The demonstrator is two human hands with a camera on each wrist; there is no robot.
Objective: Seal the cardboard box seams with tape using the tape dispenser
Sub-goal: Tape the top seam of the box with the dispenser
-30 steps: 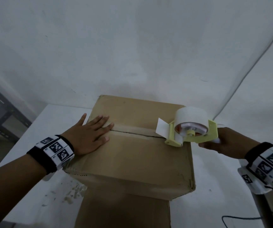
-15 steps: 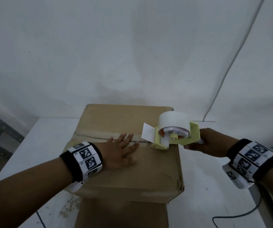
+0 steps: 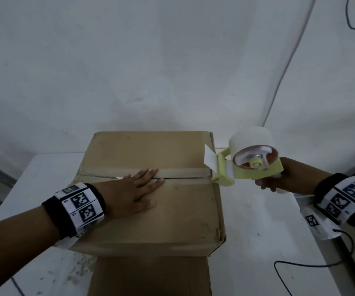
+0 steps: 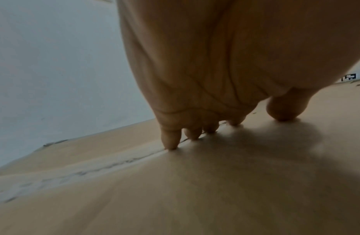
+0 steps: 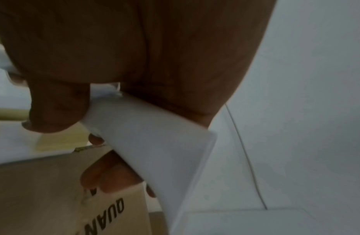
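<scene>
Cardboard box [image 3: 151, 210], matte and creased: flat left hand [image 3: 129, 193] presses its seam; right hand [image 3: 279, 178] grips the pale-green plastic tape dispenser [image 3: 247, 167]

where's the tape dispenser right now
In the head view the tape dispenser is at the cardboard box's right edge, at the seam's end, gripped by the right hand.

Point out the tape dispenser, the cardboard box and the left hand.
tape dispenser [image 3: 255, 175]: head view, on its yellow-green frame.
cardboard box [image 3: 172, 221]: head view, on the near top flap.
left hand [image 3: 129, 194]: head view, on the back of the hand.
</scene>
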